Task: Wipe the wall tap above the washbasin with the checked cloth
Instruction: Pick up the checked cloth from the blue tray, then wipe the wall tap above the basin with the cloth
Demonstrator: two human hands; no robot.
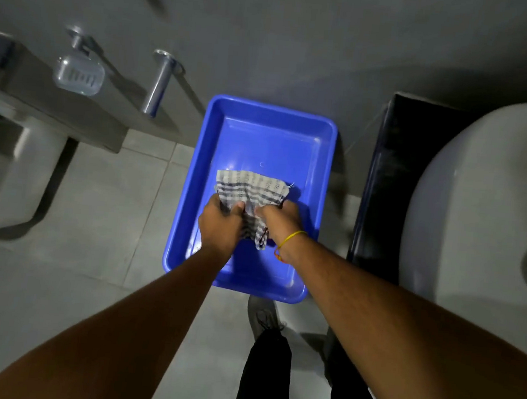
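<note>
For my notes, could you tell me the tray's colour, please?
The tray is blue; head view.

No readable text, label or number anywhere.

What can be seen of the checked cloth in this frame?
The checked cloth is pale woven fabric with dark crossing stripes and a frayed corner thread. It is bunched, its upper part spread flat, a tail hanging down. The left hand and right hand both grip it over the blue tub.
</note>
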